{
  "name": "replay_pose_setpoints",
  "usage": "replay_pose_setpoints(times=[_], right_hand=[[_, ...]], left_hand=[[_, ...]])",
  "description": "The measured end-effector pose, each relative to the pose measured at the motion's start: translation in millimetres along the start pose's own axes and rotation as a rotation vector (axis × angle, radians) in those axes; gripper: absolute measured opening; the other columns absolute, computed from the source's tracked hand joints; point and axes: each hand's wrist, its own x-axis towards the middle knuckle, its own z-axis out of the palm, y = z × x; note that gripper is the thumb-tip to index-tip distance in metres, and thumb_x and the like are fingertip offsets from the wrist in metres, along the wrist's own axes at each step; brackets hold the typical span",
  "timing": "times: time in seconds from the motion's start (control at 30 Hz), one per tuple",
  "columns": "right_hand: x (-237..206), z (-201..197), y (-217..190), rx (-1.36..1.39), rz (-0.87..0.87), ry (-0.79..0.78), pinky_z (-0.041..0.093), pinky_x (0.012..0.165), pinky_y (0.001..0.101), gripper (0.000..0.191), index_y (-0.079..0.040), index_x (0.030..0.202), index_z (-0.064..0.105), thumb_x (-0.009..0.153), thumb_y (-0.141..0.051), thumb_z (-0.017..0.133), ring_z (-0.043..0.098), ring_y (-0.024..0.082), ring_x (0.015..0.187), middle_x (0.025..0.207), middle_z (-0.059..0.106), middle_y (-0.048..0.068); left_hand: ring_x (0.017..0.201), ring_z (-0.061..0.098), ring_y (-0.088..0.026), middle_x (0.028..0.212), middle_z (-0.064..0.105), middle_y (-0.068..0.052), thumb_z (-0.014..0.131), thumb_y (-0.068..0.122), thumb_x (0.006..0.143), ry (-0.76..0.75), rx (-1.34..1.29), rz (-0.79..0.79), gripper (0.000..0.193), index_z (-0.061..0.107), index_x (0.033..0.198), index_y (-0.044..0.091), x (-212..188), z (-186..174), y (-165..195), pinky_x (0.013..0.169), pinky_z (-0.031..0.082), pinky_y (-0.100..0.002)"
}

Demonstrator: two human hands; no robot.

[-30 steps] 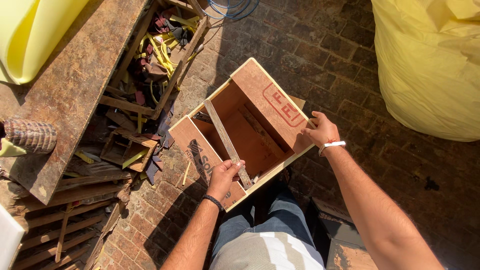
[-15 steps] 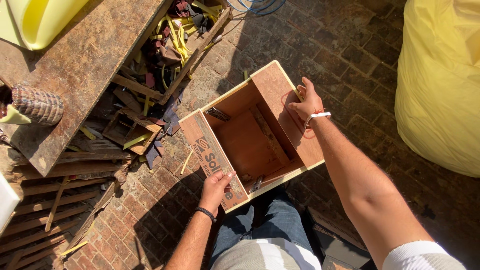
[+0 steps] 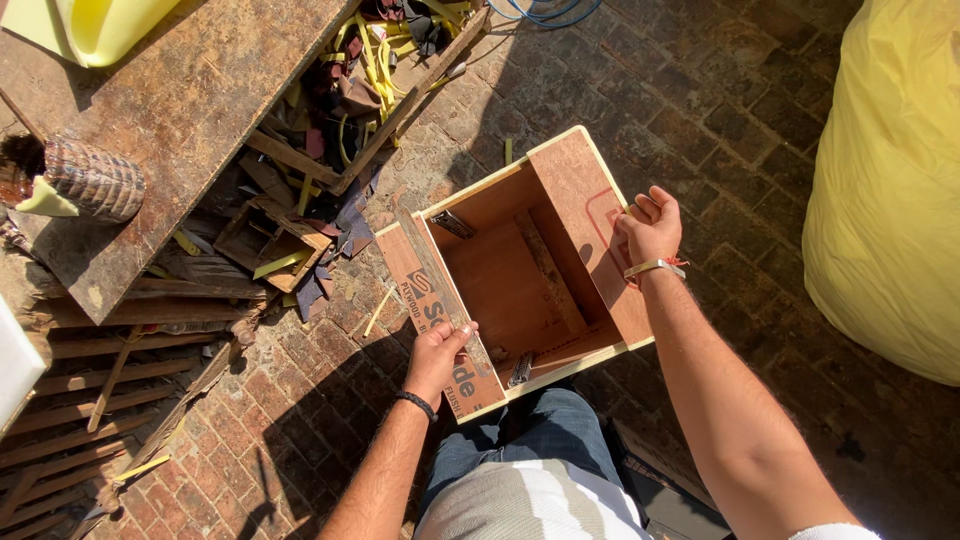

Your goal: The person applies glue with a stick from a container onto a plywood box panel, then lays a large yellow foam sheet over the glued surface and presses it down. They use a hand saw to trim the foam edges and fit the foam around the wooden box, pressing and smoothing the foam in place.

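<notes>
Turned since a second ago: open brown plywood box (image 3: pixel 520 270), now held squarer and nearer the lap. Loose wooden strip gone from across its mouth, now lying inside. Left hand (image 3: pixel 437 352) clamped, fingers curled over the near printed wall; right hand (image 3: pixel 650 228) fingers curled against the far wall. One box, two hands, two metal brackets just inside.

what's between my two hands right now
In the head view, the open wooden box spans the gap: left hand grips its near-left wall, right hand its right wall.
</notes>
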Motion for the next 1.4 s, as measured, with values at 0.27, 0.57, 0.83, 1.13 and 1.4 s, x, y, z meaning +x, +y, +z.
replay_pose_setpoints(times=[0.27, 0.57, 0.83, 1.13, 1.4], right_hand=[[-92, 19, 26, 0.374, 0.323, -0.105, 0.058, 0.071, 0.0291, 0.029, -0.004, 0.123, 0.061, 0.095, -0.005, 0.067, 0.073, 0.015, 0.082, 0.105, 0.075, 0.011], [-156, 44, 52, 0.515, 0.500, -0.189, 0.062, 0.069, 0.0365, 0.033, -0.005, 0.111, 0.070, 0.107, -0.036, 0.060, 0.055, 0.012, 0.053, 0.054, 0.050, -0.004], [-208, 87, 72, 0.423, 0.630, -0.070, 0.060, 0.080, 0.0341, 0.021, -0.008, 0.111, 0.065, 0.100, -0.025, 0.059, 0.072, 0.017, 0.079, 0.084, 0.072, 0.005], [-294, 183, 101, -0.605, 0.478, -0.065, 0.054, 0.097, 0.0398, 0.053, -0.012, 0.131, 0.062, 0.086, -0.039, 0.075, 0.068, 0.026, 0.113, 0.123, 0.071, 0.009], [-299, 176, 80, -0.785, 0.751, -0.253, 0.057, 0.099, 0.0452, 0.064, -0.014, 0.131, 0.066, 0.092, -0.063, 0.057, 0.071, 0.030, 0.114, 0.119, 0.073, 0.015]], left_hand=[[0.075, 0.061, -0.006, 0.083, 0.070, 0.002, 0.065, 0.027, 0.099, -0.031, 0.009, 0.053, 0.026, 0.080, 0.106, 0.007, 5, -10, 2, 0.072, 0.053, -0.025], [0.072, 0.058, -0.006, 0.081, 0.069, 0.004, 0.063, 0.027, 0.100, -0.151, 0.000, 0.103, 0.025, 0.079, 0.107, 0.009, 21, -39, -5, 0.071, 0.052, -0.025], [0.073, 0.059, -0.007, 0.083, 0.069, 0.003, 0.065, 0.023, 0.101, -0.353, 0.029, 0.129, 0.022, 0.077, 0.103, 0.005, 95, -88, -21, 0.072, 0.051, -0.025], [0.086, 0.070, -0.011, 0.099, 0.077, -0.001, 0.061, 0.025, 0.101, -0.652, 0.135, 0.100, 0.026, 0.074, 0.113, 0.006, 153, -149, -11, 0.077, 0.055, -0.027], [0.085, 0.069, -0.011, 0.096, 0.075, -0.002, 0.062, 0.025, 0.102, -0.730, 0.267, 0.055, 0.025, 0.075, 0.111, 0.006, 150, -152, -8, 0.077, 0.055, -0.029]])
